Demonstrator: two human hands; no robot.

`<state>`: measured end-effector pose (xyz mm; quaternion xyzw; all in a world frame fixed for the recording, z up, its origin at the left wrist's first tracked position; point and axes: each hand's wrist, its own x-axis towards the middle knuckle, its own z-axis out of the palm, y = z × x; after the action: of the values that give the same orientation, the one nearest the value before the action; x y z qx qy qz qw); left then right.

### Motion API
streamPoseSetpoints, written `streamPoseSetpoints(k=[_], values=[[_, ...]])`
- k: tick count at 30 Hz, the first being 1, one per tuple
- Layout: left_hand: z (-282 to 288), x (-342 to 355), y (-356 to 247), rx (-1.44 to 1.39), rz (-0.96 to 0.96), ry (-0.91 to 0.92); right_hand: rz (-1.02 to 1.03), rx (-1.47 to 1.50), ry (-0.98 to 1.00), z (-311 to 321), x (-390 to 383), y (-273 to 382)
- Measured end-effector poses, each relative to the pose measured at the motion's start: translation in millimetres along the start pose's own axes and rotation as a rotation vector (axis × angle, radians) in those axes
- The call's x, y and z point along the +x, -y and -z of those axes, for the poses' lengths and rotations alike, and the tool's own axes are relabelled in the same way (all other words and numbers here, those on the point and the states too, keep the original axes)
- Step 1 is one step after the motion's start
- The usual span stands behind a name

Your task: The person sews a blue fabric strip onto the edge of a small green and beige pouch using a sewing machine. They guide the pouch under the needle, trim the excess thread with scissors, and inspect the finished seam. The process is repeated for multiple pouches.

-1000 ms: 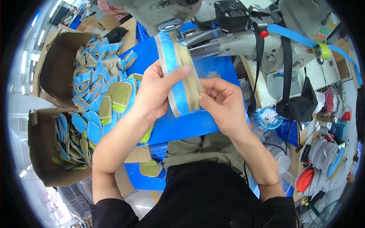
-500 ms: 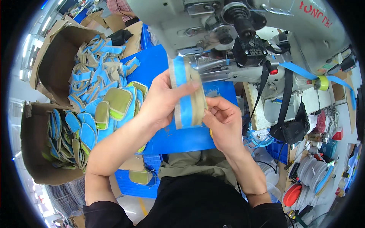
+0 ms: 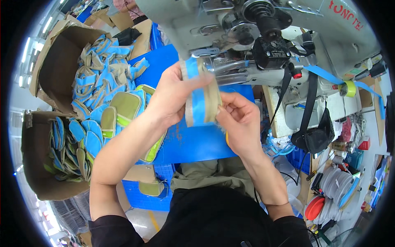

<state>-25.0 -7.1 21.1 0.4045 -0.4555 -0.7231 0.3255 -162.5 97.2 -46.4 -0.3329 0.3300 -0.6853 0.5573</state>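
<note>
My left hand (image 3: 173, 94) grips a curved fabric band (image 3: 197, 105) with blue and beige stripes, its thumb across the top face, slightly blurred. My right hand (image 3: 238, 121) pinches the band's beige right edge between thumb and index finger, the other fingers curled. The band's upper end is at the metal foot and guide (image 3: 212, 68) of a grey sewing machine (image 3: 185, 20); whether it is under the foot I cannot tell. A small yellow object (image 3: 227, 138) peeks from beside my right hand, mostly hidden. Below lies a blue work surface (image 3: 197, 144).
Left, two cardboard boxes (image 3: 41, 154) with piles of blue-beige strips (image 3: 103, 70) and green-blue pads (image 3: 125, 105). Right, a blue tape (image 3: 319, 70), black straps (image 3: 308, 111), a white table edge (image 3: 273, 119), stacked reels (image 3: 337, 185). Another person's arm (image 3: 127, 8) shows at the back.
The view has shifted, showing more of the machine's head than a second ago. Both hands and the band have moved slightly up toward the machine since half a second ago, with grips unchanged.
</note>
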Motion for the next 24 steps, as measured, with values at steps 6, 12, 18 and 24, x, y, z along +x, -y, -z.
streamPoseSetpoints(k=[6,12,18,24], values=[[3.5,-5.3,2.1,-0.051,-0.027,0.052,-0.029,-0.054,-0.006,-0.5,10.9,9.5],[6.7,-31.5,16.7,0.019,0.004,0.022,0.012,-0.182,0.049,12.5,8.3,10.8],[1.6,-36.4,17.9,-0.016,0.017,0.019,-0.017,-0.194,0.087,13.1,3.9,31.5],[2.7,-36.9,15.2,0.028,-0.013,0.036,-0.039,-0.205,0.067,13.9,4.4,28.3]])
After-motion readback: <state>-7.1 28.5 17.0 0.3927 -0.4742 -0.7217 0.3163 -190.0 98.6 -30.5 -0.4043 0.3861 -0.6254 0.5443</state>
